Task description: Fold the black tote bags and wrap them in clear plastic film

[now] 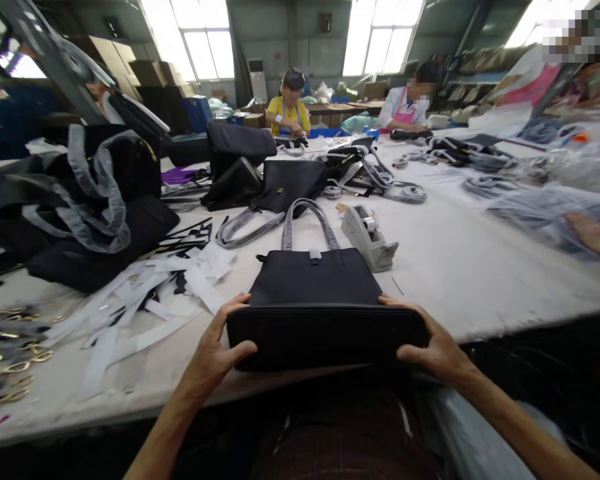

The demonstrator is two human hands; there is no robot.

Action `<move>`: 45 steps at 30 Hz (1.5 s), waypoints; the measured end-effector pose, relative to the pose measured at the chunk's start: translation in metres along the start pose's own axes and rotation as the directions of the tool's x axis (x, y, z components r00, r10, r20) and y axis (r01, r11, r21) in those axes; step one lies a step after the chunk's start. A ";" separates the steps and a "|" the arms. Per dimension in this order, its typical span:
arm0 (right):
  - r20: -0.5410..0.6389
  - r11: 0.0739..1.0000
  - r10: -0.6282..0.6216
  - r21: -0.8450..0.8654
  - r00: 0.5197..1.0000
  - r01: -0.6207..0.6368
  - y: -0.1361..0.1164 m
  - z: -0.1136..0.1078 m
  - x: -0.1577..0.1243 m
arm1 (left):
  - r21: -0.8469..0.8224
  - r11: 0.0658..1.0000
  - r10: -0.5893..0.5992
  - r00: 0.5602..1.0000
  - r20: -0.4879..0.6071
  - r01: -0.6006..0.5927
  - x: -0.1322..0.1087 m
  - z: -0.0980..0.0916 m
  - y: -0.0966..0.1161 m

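A black handbag (315, 283) lies on the pale table (445, 267) at its front edge, its flat base turned toward me. Its wrapped handles (310, 213) point away, and a small white piece sits at the top middle of the bag. My left hand (223, 340) grips the left end of the base, thumb on the near face and fingers over the top edge. At the right end, my right hand (430, 340) holds it the same way. Just behind the bag on the right stands a grey tape dispenser (367, 240).
White strips (155, 300) and black straps are scattered left, beside gold-coloured metal clips (15, 353). Black bags (100, 220) pile up at the far left. Another person's hand (593, 233) rests on plastic at right. Two people work across the table.
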State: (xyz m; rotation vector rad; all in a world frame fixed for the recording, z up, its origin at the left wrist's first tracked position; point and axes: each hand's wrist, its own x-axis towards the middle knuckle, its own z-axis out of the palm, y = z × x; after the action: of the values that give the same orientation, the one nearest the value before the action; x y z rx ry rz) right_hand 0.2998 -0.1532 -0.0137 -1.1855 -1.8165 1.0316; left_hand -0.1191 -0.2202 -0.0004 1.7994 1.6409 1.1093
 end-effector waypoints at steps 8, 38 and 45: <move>-0.328 0.977 0.202 0.002 0.923 -0.213 -0.003 0.026 0.019 | 0.058 0.952 -0.288 0.943 -0.163 0.301 0.024 0.023 -0.003; -0.153 0.921 0.171 -0.326 0.973 -0.213 -0.003 0.035 0.046 | 0.668 0.668 0.079 0.925 0.372 -0.326 0.094 0.104 0.044; -0.096 0.855 0.054 -0.510 0.994 -0.096 0.005 0.045 0.070 | 0.653 0.696 0.071 0.933 0.351 -0.299 0.102 0.108 0.035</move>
State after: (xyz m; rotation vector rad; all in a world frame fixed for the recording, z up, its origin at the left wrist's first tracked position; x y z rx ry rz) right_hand 0.2406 -0.0967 -0.0274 -1.5957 -2.0646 0.5306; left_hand -0.0153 -0.1092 -0.0081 2.5027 1.8457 0.2072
